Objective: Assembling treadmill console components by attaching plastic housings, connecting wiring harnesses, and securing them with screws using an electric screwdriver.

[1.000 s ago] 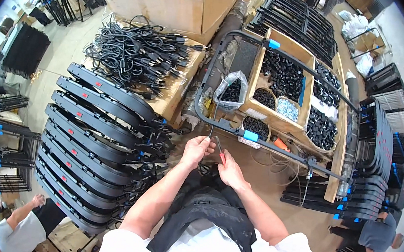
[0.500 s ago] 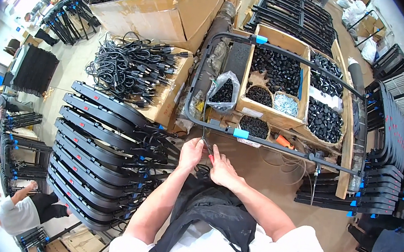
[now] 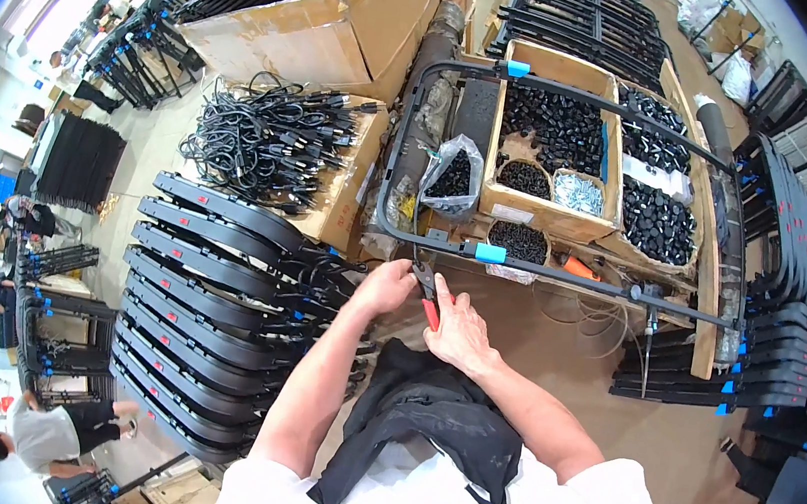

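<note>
My right hand [image 3: 462, 330] is wrapped round red-handled pliers [image 3: 430, 312], whose dark jaws point up and left toward the frame. Beside the jaws my left hand [image 3: 387, 286] is closed, its fingers pinching what looks like a thin black cable [image 3: 414, 252] that comes down from the corner of a black tubular frame [image 3: 577, 277]. The cable's end is hidden by the fingers. Blue tape [image 3: 491, 254] is wrapped round the frame's near bar, just above my hands. The frame lies across the parts boxes.
Beyond the frame's near bar stand wooden boxes [image 3: 549, 218] of black caps and silver screws, with a plastic bag [image 3: 453, 180] of black parts. To the left are a heap of black cables [image 3: 271, 140] and stacked black curved panels [image 3: 199, 318]. A person [image 3: 49, 430] is at lower left.
The pliers have come into fuller view as my right hand turned and opened out slightly. Both hands stay just below the frame's corner. The whole view has shifted a little.
</note>
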A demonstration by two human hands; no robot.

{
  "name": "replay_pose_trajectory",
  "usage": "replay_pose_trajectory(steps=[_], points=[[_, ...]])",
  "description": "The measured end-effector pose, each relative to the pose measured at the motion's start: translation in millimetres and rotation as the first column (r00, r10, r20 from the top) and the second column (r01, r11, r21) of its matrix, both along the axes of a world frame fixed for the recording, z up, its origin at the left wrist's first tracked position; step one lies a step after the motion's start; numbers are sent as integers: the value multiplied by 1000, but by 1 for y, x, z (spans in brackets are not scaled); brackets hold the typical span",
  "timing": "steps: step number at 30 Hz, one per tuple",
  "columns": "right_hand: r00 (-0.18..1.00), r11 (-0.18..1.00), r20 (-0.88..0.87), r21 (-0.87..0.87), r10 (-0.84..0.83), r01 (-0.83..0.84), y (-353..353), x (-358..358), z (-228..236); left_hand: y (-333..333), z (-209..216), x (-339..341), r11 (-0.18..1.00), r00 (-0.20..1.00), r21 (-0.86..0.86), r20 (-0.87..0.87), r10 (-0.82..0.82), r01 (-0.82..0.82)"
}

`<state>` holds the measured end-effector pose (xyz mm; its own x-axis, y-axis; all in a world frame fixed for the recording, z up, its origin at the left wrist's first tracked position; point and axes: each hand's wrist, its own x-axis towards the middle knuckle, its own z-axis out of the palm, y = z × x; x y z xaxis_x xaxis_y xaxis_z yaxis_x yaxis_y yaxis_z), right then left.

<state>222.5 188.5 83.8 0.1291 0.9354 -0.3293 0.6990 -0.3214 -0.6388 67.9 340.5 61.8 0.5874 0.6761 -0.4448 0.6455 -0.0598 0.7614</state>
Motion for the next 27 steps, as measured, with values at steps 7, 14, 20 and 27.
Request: replay_pose_trajectory(steps=[7, 14, 20, 27], points=[[984, 993, 131, 33, -119, 115, 8, -48, 23, 78, 28, 19, 505, 963, 833, -269, 8, 228], [885, 944, 332, 90, -328, 316, 29, -89, 13, 114, 11, 44, 591, 836, 593, -362, -412, 547], [845, 909, 367, 1, -389, 418, 49, -123, 17, 115, -1, 42, 661, 892, 603, -245, -380, 447], [777, 861, 435, -7, -455, 508, 66, -139, -12, 111, -2, 54, 728, 917, 561, -195, -347, 394]])
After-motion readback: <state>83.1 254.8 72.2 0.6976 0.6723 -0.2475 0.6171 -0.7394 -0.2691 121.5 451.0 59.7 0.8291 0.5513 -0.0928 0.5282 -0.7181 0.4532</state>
